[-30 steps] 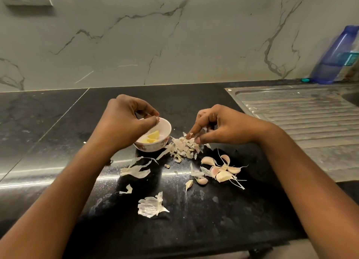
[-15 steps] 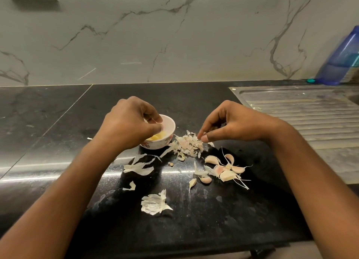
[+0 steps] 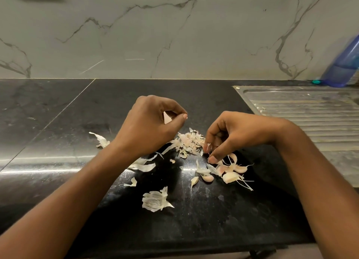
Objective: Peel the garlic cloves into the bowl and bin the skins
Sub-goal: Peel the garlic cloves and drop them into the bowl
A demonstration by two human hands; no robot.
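Note:
My left hand (image 3: 149, 126) hovers over the small white bowl (image 3: 166, 119) and hides all but a sliver of it. Its fingers and thumb are curled, with nothing visible between them. A heap of papery garlic skins (image 3: 189, 142) lies just right of the bowl. Several unpeeled garlic cloves (image 3: 231, 176) lie on the black counter in front of that heap. My right hand (image 3: 237, 134) reaches down to the top of this cluster. Its thumb and fingertips pinch a clove there.
Loose skins lie scattered in front of my hands, one large piece (image 3: 155, 199) near the front and another (image 3: 102, 140) at the left. A steel drainboard (image 3: 310, 113) takes up the right side. A blue bottle (image 3: 343, 68) leans against the marble wall behind it.
My right hand has dropped from over the skin heap towards me, onto the unpeeled cloves. My left hand has stayed at the bowl and now covers almost all of it.

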